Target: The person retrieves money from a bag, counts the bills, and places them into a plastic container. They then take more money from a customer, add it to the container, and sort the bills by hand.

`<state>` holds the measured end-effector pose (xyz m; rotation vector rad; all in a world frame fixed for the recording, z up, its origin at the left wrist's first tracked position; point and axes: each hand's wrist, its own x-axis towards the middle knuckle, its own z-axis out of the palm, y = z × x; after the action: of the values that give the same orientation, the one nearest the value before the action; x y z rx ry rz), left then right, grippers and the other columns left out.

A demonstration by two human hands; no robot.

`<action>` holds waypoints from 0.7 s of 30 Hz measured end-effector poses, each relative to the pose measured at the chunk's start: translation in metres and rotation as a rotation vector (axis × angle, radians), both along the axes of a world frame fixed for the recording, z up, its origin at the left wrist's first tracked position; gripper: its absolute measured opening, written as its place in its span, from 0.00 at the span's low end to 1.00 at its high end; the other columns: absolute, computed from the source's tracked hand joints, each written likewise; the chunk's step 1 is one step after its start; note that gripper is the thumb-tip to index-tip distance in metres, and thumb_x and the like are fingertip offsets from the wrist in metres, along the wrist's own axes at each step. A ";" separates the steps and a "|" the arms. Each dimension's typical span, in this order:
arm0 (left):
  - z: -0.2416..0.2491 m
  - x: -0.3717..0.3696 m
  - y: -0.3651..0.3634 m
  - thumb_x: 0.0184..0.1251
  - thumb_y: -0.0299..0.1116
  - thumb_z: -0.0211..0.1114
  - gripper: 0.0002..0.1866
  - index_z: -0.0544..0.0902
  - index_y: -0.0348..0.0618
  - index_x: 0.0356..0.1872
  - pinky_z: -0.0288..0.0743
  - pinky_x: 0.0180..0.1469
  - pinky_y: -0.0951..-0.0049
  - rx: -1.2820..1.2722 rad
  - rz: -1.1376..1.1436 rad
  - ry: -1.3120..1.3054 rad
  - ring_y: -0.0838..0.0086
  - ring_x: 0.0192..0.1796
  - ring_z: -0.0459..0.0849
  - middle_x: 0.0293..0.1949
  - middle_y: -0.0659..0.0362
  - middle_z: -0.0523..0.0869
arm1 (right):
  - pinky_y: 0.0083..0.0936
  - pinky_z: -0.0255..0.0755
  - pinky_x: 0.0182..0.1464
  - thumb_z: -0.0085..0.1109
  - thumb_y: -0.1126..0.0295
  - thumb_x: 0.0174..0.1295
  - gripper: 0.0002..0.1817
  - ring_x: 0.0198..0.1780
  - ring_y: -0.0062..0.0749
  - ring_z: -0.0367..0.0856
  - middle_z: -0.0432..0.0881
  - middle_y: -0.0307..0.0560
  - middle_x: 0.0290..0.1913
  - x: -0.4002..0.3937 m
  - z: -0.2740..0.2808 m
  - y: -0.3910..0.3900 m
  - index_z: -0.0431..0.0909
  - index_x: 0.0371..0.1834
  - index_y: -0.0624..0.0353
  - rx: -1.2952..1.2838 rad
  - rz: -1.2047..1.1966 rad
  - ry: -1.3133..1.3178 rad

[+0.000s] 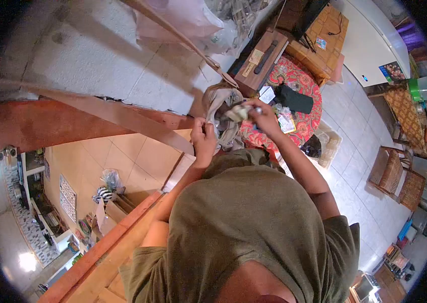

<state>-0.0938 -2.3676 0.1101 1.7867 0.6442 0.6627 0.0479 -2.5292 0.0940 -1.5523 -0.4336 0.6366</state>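
Observation:
In the head view a grey-beige cloth bag (216, 101) is in front of my chest, its mouth bunched and partly open. My left hand (204, 140) is closed on the near left edge of the bag, pinching its fabric. My right hand (264, 119) is closed around a pale, crumpled bundle (237, 113) over the bag's right side. Motion smears the bundle, and I cannot make out its kind. The inside of the bag is mostly hidden by fabric and by the bundle.
Beside the bag, a round table with a red patterned cloth (310, 81) carries a dark folded cloth (296, 98) and papers. A wooden cabinet (261, 60) stands behind. Clear plastic bags (236, 25) lie at the top. Wooden chairs (397, 177) stand on the right.

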 end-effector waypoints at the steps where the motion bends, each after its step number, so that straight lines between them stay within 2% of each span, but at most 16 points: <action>1: 0.004 0.000 0.001 0.62 0.25 0.52 0.03 0.70 0.37 0.32 0.67 0.36 0.73 -0.029 -0.028 0.021 0.75 0.30 0.70 0.26 0.59 0.72 | 0.22 0.68 0.36 0.54 0.67 0.61 0.08 0.31 0.25 0.73 0.76 0.40 0.30 0.003 -0.003 -0.013 0.76 0.31 0.61 0.002 -0.154 0.088; 2: 0.006 0.000 0.001 0.63 0.24 0.51 0.02 0.69 0.37 0.32 0.65 0.39 0.77 -0.056 -0.057 0.042 0.79 0.33 0.67 0.28 0.63 0.70 | 0.22 0.68 0.36 0.54 0.67 0.61 0.08 0.31 0.25 0.73 0.76 0.40 0.30 0.008 -0.011 -0.030 0.76 0.31 0.61 0.003 -0.159 0.092; 4: 0.009 0.003 0.000 0.63 0.25 0.51 0.02 0.69 0.38 0.32 0.66 0.39 0.77 -0.079 -0.057 0.029 0.79 0.33 0.67 0.28 0.63 0.70 | 0.19 0.61 0.34 0.58 0.68 0.59 0.10 0.30 0.19 0.68 0.72 0.37 0.28 0.015 -0.023 -0.057 0.71 0.24 0.60 0.396 -0.200 0.424; 5: 0.010 0.005 0.000 0.63 0.25 0.51 0.03 0.69 0.38 0.32 0.66 0.39 0.77 -0.104 -0.051 0.015 0.79 0.33 0.68 0.28 0.63 0.71 | 0.19 0.61 0.34 0.58 0.68 0.59 0.10 0.30 0.19 0.68 0.72 0.37 0.28 0.013 -0.026 -0.063 0.71 0.24 0.60 0.400 -0.207 0.426; 7: 0.013 0.006 -0.001 0.63 0.25 0.51 0.02 0.69 0.38 0.32 0.66 0.39 0.77 -0.079 -0.055 0.032 0.80 0.33 0.68 0.28 0.63 0.71 | 0.18 0.56 0.33 0.59 0.68 0.58 0.13 0.30 0.16 0.64 0.69 0.33 0.26 -0.002 -0.012 -0.071 0.66 0.20 0.56 -0.049 -0.203 0.364; 8: 0.014 0.007 -0.002 0.63 0.25 0.51 0.02 0.69 0.38 0.32 0.66 0.38 0.77 -0.057 -0.052 0.044 0.80 0.33 0.68 0.29 0.63 0.71 | 0.16 0.61 0.27 0.57 0.69 0.56 0.09 0.24 0.15 0.67 0.71 0.31 0.24 -0.008 -0.031 -0.071 0.68 0.23 0.52 -0.020 -0.147 0.249; 9: 0.013 0.007 -0.004 0.63 0.25 0.51 0.02 0.69 0.38 0.32 0.66 0.38 0.77 -0.054 -0.055 0.050 0.80 0.33 0.68 0.29 0.63 0.71 | 0.16 0.61 0.27 0.57 0.69 0.56 0.09 0.24 0.15 0.67 0.71 0.31 0.24 -0.011 -0.026 -0.070 0.68 0.23 0.52 -0.017 -0.150 0.255; 11: 0.007 0.007 -0.004 0.63 0.25 0.51 0.02 0.70 0.38 0.32 0.66 0.38 0.78 -0.074 -0.054 0.051 0.81 0.33 0.69 0.28 0.63 0.72 | 0.17 0.63 0.30 0.58 0.70 0.54 0.11 0.27 0.16 0.67 0.71 0.32 0.25 -0.015 -0.012 -0.061 0.65 0.21 0.52 0.143 -0.123 0.425; 13: 0.001 0.006 -0.007 0.63 0.24 0.52 0.01 0.70 0.38 0.32 0.66 0.37 0.78 -0.056 -0.061 0.039 0.81 0.33 0.69 0.28 0.63 0.72 | 0.19 0.64 0.32 0.59 0.72 0.54 0.13 0.29 0.16 0.68 0.73 0.35 0.26 -0.009 -0.016 -0.053 0.63 0.20 0.53 0.153 -0.115 0.343; 15: -0.002 0.006 -0.013 0.62 0.23 0.52 0.01 0.70 0.39 0.32 0.66 0.37 0.79 -0.044 -0.067 0.018 0.82 0.32 0.69 0.28 0.64 0.72 | 0.21 0.65 0.35 0.61 0.68 0.56 0.16 0.30 0.18 0.70 0.70 0.34 0.24 0.000 -0.016 -0.043 0.64 0.19 0.57 -0.108 -0.100 0.030; 16: -0.001 0.006 -0.017 0.62 0.22 0.52 0.01 0.70 0.38 0.32 0.67 0.35 0.79 -0.073 -0.071 -0.006 0.82 0.31 0.69 0.28 0.64 0.72 | 0.25 0.67 0.33 0.63 0.64 0.55 0.15 0.29 0.22 0.72 0.72 0.37 0.24 0.002 0.014 -0.040 0.67 0.23 0.58 -0.311 -0.062 0.157; 17: 0.000 0.006 -0.020 0.61 0.22 0.53 0.01 0.70 0.38 0.32 0.67 0.34 0.79 -0.103 -0.073 -0.032 0.82 0.30 0.69 0.27 0.65 0.72 | 0.25 0.67 0.33 0.63 0.64 0.55 0.15 0.29 0.22 0.72 0.72 0.37 0.24 0.000 0.013 -0.038 0.67 0.23 0.58 -0.311 -0.059 0.153; 18: 0.000 0.007 -0.024 0.61 0.22 0.53 0.01 0.70 0.38 0.32 0.67 0.34 0.79 -0.104 -0.065 -0.037 0.82 0.30 0.69 0.27 0.65 0.72 | 0.28 0.69 0.32 0.65 0.59 0.54 0.16 0.29 0.28 0.75 0.75 0.42 0.25 -0.002 0.013 -0.034 0.69 0.26 0.58 -0.289 -0.121 -0.098; 19: 0.000 0.007 -0.029 0.59 0.22 0.55 0.02 0.71 0.37 0.31 0.66 0.30 0.77 -0.046 -0.062 -0.028 0.81 0.26 0.69 0.23 0.62 0.71 | 0.31 0.71 0.32 0.67 0.54 0.53 0.20 0.28 0.33 0.78 0.77 0.46 0.26 -0.005 0.014 -0.031 0.71 0.30 0.59 -0.260 -0.178 -0.349; 20: 0.000 0.006 -0.033 0.57 0.23 0.57 0.03 0.71 0.36 0.31 0.66 0.26 0.75 0.010 -0.059 -0.015 0.79 0.23 0.68 0.20 0.60 0.71 | 0.39 0.73 0.33 0.68 0.45 0.49 0.29 0.32 0.45 0.82 0.81 0.54 0.31 -0.011 0.016 -0.029 0.72 0.37 0.60 -0.481 -0.179 -0.350; 21: 0.000 0.005 -0.037 0.57 0.23 0.57 0.03 0.71 0.36 0.31 0.66 0.26 0.75 0.006 -0.052 -0.013 0.79 0.23 0.68 0.20 0.60 0.71 | 0.39 0.73 0.33 0.68 0.45 0.49 0.29 0.32 0.45 0.82 0.81 0.54 0.31 -0.015 0.027 -0.023 0.72 0.37 0.60 -0.483 -0.171 -0.349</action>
<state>-0.0889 -2.4043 0.1104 1.7977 0.5859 0.6410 0.0332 -2.5525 0.1206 -2.1514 -0.4186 0.3473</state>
